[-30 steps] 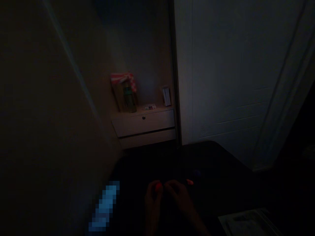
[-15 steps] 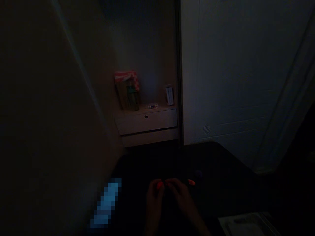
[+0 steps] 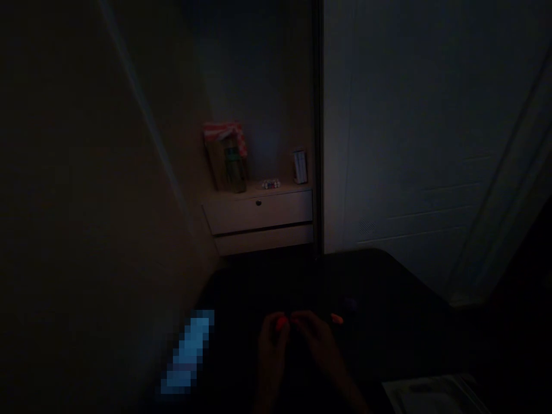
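Observation:
The room is very dim. My left hand (image 3: 272,334) is closed around a small bright red lump (image 3: 282,322), whose kind I cannot make out. Close beside it, my right hand (image 3: 314,333) has its fingers pinched together near the red lump; a faint reddish bit shows at its fingertips, too dark to name. Just beyond the right hand, a small orange piece (image 3: 337,318) lies on the black tabletop (image 3: 276,282). A dark purple round piece (image 3: 350,303) rests a little farther off.
A pixelated bright blue patch (image 3: 188,352) is at the left. Papers or a flat packet (image 3: 431,394) lie at the lower right. Behind the table stand drawers (image 3: 263,214) bearing a bottle (image 3: 235,169), a red-and-white cloth (image 3: 224,131) and small boxes (image 3: 300,167). A pale door panel (image 3: 409,126) rises at the right.
The view has shifted slightly. My hands stay close together in nearly the same pose, the red lump still in the left.

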### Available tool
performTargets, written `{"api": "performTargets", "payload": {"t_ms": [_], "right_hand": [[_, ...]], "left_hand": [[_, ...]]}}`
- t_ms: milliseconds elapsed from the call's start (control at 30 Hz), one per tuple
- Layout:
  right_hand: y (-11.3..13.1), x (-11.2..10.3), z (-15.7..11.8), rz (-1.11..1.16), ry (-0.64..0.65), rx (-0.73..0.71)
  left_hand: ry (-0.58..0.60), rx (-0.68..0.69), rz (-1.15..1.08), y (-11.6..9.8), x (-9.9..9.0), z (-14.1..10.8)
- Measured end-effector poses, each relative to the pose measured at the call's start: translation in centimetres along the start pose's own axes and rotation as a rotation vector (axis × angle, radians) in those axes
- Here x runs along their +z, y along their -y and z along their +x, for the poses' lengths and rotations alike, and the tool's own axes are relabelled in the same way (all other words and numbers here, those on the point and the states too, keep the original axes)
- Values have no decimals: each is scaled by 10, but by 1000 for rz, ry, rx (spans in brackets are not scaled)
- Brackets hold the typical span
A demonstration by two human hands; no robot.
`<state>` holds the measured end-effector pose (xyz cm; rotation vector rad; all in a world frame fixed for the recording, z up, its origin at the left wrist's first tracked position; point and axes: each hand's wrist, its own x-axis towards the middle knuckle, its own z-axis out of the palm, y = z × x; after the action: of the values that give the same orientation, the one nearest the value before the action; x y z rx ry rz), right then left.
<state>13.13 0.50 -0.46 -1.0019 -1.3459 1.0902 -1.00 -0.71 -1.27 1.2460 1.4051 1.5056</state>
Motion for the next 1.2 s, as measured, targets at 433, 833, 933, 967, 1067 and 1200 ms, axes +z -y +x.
{"api": "performTargets", "payload": {"t_ms": [433,833,933,967,1067,1200], "right_hand": [[-5,0,1,-6,21,-18],[1,2,-1,-10,-38,-3],[8,1,-2,-13,-19,-14],[9,1,-3,-11,-14,-15],[8,1,-3,-11,-5,-18],[5,1,-2,-38,10,-8]], "left_hand": [[4,-7,10,0,0,1],[-19,-7,17,-3,-1,0],[-26,-16,17,-7,-1,-1],[-27,-17,15,-8,0,-1],[-30,-13,7,-10,0,-1],[-37,-25,2,-8,0,-2]]}}
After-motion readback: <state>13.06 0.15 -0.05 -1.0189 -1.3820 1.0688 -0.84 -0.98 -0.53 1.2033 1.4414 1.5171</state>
